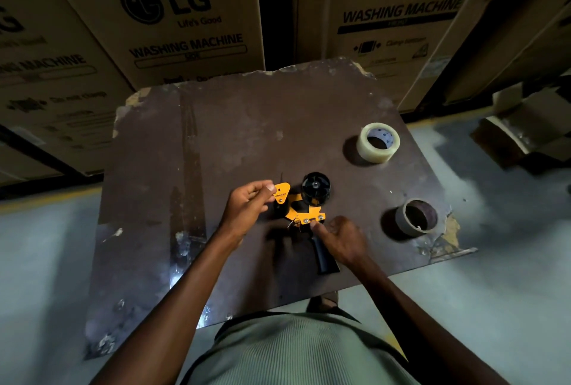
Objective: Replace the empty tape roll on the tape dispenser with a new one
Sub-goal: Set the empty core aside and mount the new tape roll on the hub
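A yellow tape dispenser (304, 210) with a black handle lies flat near the middle of a worn brown table (234, 137). Its black hub (315, 188) carries no roll. My left hand (248, 207) pinches the yellow flap at the dispenser's front end. My right hand (343, 238) lies over the handle, and its thumb presses the yellow frame near the screws. A full roll of clear tape (378, 142) stands at the table's far right. The empty brown cardboard core (417, 218) sits at the right edge, nearer to me.
Tall cardboard boxes (173, 17) printed with washing-machine labels stand behind the table. An open cardboard carton (525, 128) lies on the grey floor to the right. The table's corners are chipped, mostly at the right near the core.
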Available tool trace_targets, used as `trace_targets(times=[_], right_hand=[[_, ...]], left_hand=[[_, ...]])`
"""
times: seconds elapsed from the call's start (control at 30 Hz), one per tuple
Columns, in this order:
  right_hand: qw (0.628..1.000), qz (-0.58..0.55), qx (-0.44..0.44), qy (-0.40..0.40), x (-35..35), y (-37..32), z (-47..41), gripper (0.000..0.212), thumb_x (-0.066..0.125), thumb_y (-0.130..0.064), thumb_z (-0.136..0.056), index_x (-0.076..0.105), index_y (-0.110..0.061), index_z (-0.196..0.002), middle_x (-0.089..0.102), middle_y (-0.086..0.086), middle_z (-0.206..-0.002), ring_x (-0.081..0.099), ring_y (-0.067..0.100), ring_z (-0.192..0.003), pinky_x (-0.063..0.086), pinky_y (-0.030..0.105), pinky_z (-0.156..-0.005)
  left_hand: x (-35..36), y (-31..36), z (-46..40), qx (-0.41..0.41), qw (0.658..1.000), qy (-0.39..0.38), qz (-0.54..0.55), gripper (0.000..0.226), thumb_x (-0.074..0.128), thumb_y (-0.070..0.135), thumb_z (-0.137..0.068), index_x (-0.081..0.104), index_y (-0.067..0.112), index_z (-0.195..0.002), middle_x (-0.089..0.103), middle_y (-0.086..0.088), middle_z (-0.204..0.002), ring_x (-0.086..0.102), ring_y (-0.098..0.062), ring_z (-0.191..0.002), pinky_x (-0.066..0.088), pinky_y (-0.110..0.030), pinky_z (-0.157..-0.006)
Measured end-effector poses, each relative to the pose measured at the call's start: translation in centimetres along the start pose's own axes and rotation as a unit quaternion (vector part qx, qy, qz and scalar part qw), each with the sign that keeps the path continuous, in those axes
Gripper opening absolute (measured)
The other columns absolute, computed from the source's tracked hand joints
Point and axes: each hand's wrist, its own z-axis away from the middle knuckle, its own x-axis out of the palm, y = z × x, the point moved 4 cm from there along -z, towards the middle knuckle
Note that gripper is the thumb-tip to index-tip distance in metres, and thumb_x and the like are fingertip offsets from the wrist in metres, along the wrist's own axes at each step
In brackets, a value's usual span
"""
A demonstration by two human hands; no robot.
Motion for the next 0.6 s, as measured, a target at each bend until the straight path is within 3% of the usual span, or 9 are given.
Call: trace_targets(times=[0.1, 0.17, 0.27, 0.4, 0.53, 0.6], right_hand=[[0.997, 0.002, -0.026, 0.072, -1.4, -0.6, 0.9, 0.076, 0.04, -0.089, -0.07, 0.06, -0.031, -0.113, 0.072, 0.005, -0.114, 0.067, 0.031, -0.106, 0.051, 0.038, -0.081], [0.993, 0.001, -0.055, 0.103, -2.3, -1.2, 1.2, 0.078, 0.041, -0.086, -0.076, 0.054, -0.031, -0.129, 0.066, 0.006, -0.129, 0.06, 0.03, -0.119, 0.048, 0.039, -0.089], [0.979, 0.011, -0.125, 0.158, -3.6, -2.5, 1.2, 0.07, 0.051, -0.072, -0.087, 0.053, -0.022, -0.135, 0.061, 0.009, -0.133, 0.055, 0.03, -0.125, 0.041, 0.034, -0.094], [0.961, 0.053, -0.164, 0.216, -5.7, -3.7, 0.5, 0.071, 0.053, -0.068, -0.09, 0.046, -0.02, -0.142, 0.056, 0.008, -0.142, 0.05, 0.027, -0.13, 0.044, 0.039, -0.101], [0.951, 0.089, -0.163, 0.247, -8.4, -3.6, -0.8, 0.08, 0.053, -0.067, -0.089, 0.043, -0.013, -0.147, 0.053, 0.014, -0.148, 0.048, 0.032, -0.135, 0.043, 0.044, -0.108], [0.946, 0.104, -0.165, 0.258, -10.0, -3.4, -1.6, 0.081, 0.056, -0.066, -0.089, 0.043, -0.011, -0.147, 0.053, 0.016, -0.146, 0.049, 0.034, -0.133, 0.044, 0.044, -0.106]], left_hand=[[0.1, -0.3, -0.5, 0.012, 1.0, -0.008, -0.022, 0.021, 0.066, 0.025, -0.094, 0.069, 0.017, -0.113, 0.075, -0.009, -0.109, 0.071, -0.019, -0.103, 0.055, -0.031, -0.087], [0.4, -0.5, -0.9, 0.026, 0.998, -0.02, -0.044, 0.027, 0.069, 0.025, -0.091, 0.068, 0.015, -0.116, 0.075, -0.005, -0.106, 0.071, -0.014, -0.098, 0.053, -0.022, -0.08], [1.1, -0.6, -1.4, 0.047, 0.996, -0.031, -0.072, 0.049, 0.071, 0.041, -0.08, 0.066, 0.014, -0.12, 0.075, -0.001, -0.102, 0.071, -0.007, -0.091, 0.053, -0.018, -0.079], [3.1, -0.2, -2.7, 0.068, 0.99, -0.069, -0.101, 0.074, 0.07, 0.059, -0.07, 0.059, 0.017, -0.13, 0.073, 0.003, -0.111, 0.07, -0.008, -0.101, 0.054, -0.026, -0.089], [5.8, 0.8, -4.4, 0.098, 0.983, -0.093, -0.121, 0.081, 0.068, 0.064, -0.066, 0.056, 0.02, -0.134, 0.068, 0.005, -0.117, 0.066, 0.003, -0.1, 0.052, -0.019, -0.089], [7.5, 1.2, -5.3, 0.109, 0.981, -0.097, -0.13, 0.081, 0.07, 0.06, -0.069, 0.054, 0.019, -0.137, 0.066, 0.003, -0.123, 0.065, -0.003, -0.108, 0.051, -0.024, -0.096]])
